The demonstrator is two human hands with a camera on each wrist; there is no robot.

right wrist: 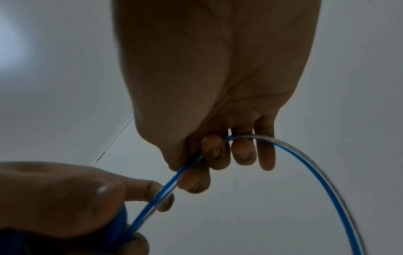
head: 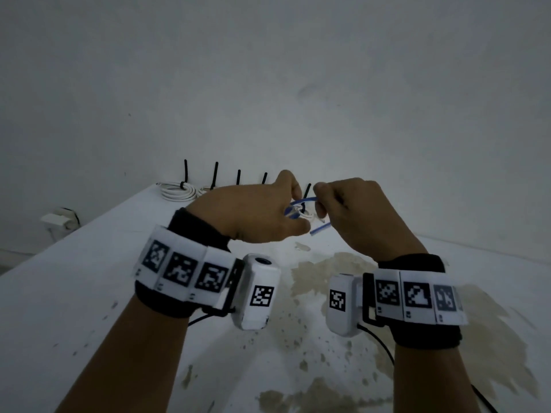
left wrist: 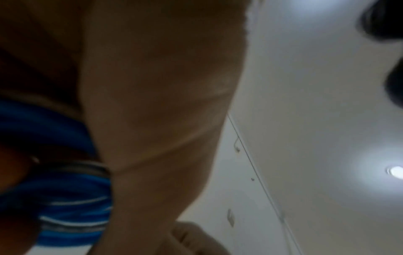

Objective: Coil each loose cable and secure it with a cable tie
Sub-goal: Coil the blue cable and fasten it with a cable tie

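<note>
Both hands are raised above the white table (head: pixel 89 263). My left hand (head: pixel 268 213) grips a small coil of blue-and-white cable (head: pixel 293 210), seen close and blurred in the left wrist view as blue loops (left wrist: pixel 72 198). My right hand (head: pixel 334 204) pinches the loose run of the same blue cable (right wrist: pixel 305 165) between thumb and curled fingers (right wrist: pixel 214 151), next to the left hand's fingers (right wrist: pixel 65 198). The cable's free end (head: pixel 320 228) sticks out below the right hand. A black cable tie (head: pixel 307 190) stands behind the gap between the hands.
Along the table's far edge lie white coiled cables (head: pixel 177 190) bound with upright black ties (head: pixel 185 171), with more ties (head: pixel 238 177) beside them. A wall socket with a white plug (head: pixel 59 220) sits at the left. Brownish stains (head: pixel 334 281) mark the table beneath the hands.
</note>
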